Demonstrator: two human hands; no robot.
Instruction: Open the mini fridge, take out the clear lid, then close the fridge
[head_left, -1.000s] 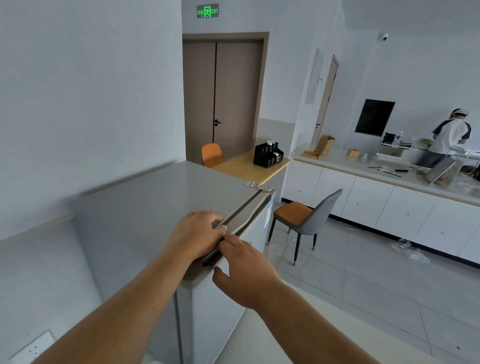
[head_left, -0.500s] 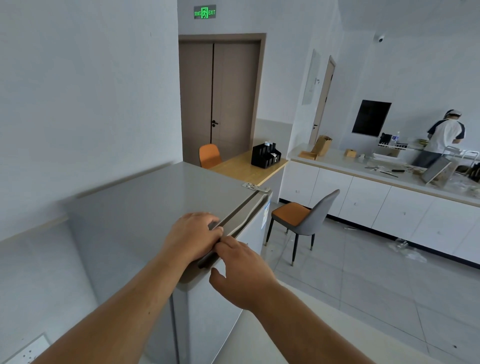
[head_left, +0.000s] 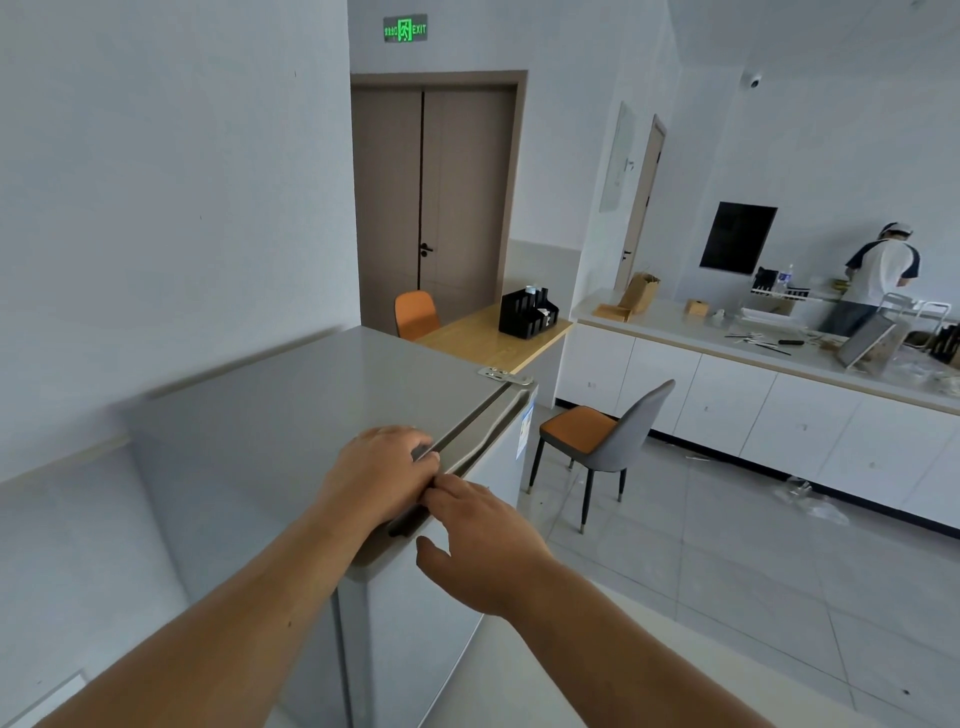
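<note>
Door (head_left: 415, 649) gripped; left hand (head_left: 382, 473), right hand (head_left: 480, 540)

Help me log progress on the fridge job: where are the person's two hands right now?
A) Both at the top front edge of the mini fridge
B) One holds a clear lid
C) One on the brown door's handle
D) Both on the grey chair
A: the left hand and right hand meet at the top front edge of the mini fridge, fingers at the door seam.
</note>
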